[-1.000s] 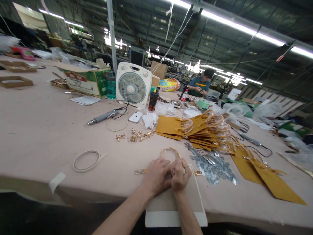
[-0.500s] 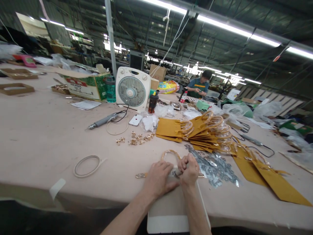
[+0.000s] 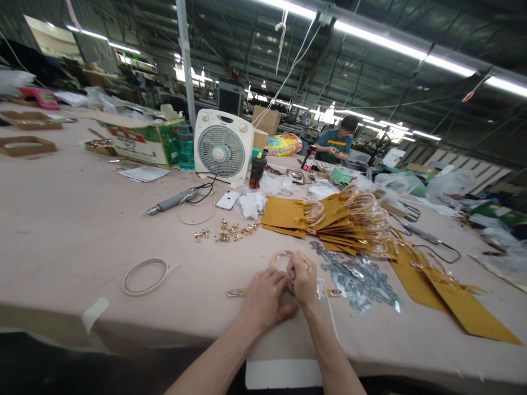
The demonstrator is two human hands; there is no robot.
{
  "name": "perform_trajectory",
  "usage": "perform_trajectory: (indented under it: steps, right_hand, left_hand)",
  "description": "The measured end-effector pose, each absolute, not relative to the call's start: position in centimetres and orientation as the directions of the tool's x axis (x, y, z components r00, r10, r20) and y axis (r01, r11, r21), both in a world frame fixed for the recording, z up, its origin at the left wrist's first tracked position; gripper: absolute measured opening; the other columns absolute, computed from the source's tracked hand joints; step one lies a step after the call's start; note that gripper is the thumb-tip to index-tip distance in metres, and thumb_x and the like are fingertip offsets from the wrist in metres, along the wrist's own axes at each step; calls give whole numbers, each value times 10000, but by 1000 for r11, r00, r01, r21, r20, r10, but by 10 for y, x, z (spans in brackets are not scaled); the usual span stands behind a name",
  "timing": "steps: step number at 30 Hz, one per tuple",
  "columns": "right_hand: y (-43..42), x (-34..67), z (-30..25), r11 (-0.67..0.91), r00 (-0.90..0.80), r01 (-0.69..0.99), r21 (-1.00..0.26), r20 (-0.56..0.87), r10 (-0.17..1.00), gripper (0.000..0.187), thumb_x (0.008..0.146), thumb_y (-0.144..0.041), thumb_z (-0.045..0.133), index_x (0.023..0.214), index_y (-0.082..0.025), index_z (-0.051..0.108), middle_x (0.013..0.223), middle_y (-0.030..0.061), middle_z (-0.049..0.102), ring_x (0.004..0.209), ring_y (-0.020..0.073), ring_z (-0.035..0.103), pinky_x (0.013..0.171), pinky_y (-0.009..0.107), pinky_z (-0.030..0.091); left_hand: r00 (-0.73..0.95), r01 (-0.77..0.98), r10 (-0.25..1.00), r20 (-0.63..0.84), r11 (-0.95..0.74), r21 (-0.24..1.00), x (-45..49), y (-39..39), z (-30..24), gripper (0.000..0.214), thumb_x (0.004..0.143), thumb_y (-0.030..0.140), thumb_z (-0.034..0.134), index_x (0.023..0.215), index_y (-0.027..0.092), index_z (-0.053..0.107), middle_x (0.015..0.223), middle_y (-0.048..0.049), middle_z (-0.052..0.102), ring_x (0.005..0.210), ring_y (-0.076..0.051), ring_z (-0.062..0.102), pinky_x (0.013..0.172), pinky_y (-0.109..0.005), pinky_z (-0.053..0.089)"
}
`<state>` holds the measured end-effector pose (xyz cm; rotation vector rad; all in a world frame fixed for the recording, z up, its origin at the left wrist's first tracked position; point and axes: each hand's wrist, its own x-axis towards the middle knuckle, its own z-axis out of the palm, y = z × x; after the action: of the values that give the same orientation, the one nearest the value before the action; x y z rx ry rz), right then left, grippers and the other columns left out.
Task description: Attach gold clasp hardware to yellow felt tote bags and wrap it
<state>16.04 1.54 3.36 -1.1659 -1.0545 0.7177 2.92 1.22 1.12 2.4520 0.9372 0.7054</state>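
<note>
A pale grey-beige bag panel with a white lower strip lies at the table's front edge. My left hand rests on its upper part, fingers stretched over it and thumb apart. My right hand is closed in a fist just right of it, over the same part; what it grips is hidden. A yellow-brown handle in clear wrap curves up behind my hands. Strap ends with metal fittings stick out, a left one and a right one. Thin metal plates lie heaped to the right.
Gold-coloured metal pieces lie ahead, near a phone and a grey power screwdriver. Mustard bag pieces are stacked on the right. A tape roll lies left. Behind stand a fan and, farther off, a co-worker.
My right fist has shifted left and slightly up across the panel, closer to my left hand, uncovering the right strap end. My left hand stays nearly in place.
</note>
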Motion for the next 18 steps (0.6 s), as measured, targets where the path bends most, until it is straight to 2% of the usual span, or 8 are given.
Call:
perform_trajectory:
  steps: [2,4,6,9,12,14,18]
  right_hand:
    - [9,156,32,322,320,227,-919,383,866,444,976,-492,583,633,-229,483,563,-45,443,524,127,415,486,263,347]
    - [6,153,31,352,301,302,-886,439,847,420,974,-465,593,643,-225,496,602,-32,470,577,136,438,531,269,370]
    - [6,154,34,347,324,237,-907,411,852,434,990,-463,580,640,-227,478,574,-47,440,530,123,402,495,260,343]
    - [5,160,48,379,373,5,-926,353,858,457,1014,-454,566,637,-233,434,519,-81,365,425,88,298,403,236,238]
    - [1,165,62,501,377,-146,-853,420,826,428,1022,-415,566,657,-234,433,523,-90,356,400,78,288,383,221,202]
    - [-1,165,61,529,350,-159,-833,454,819,425,1019,-422,565,657,-236,442,521,-87,357,403,84,304,387,225,221]
    - [0,162,35,384,271,-24,-923,363,891,482,1009,-471,578,608,-235,450,495,-70,379,416,95,320,400,250,244]
  left_hand:
    - [649,492,701,296,-683,540,29,13,10,453,812,416,788,1224,273,664,1217,-53,704,1185,-295,562,1013,-441,436]
    - [645,493,707,292,-676,547,29,13,10,466,808,391,787,1240,272,659,1217,-60,704,1183,-299,562,1005,-442,435]
    - [638,484,710,297,-670,562,28,13,12,442,808,395,791,1217,281,668,1196,-49,707,1183,-291,561,1005,-433,434]
    - [627,473,714,310,-666,577,27,12,16,412,799,424,810,1166,297,675,1159,-21,715,1180,-272,559,1009,-419,434]
    - [618,468,718,321,-664,583,27,11,19,453,767,449,842,1155,296,666,1166,-13,714,1176,-270,559,1010,-415,437]
    - [613,466,721,324,-661,588,28,12,17,441,771,459,837,1141,291,666,1158,-18,714,1169,-271,563,1008,-416,438]
    - [605,468,728,324,-654,595,29,12,12,341,815,449,791,1095,286,681,1134,-25,718,1154,-266,576,1001,-414,440]
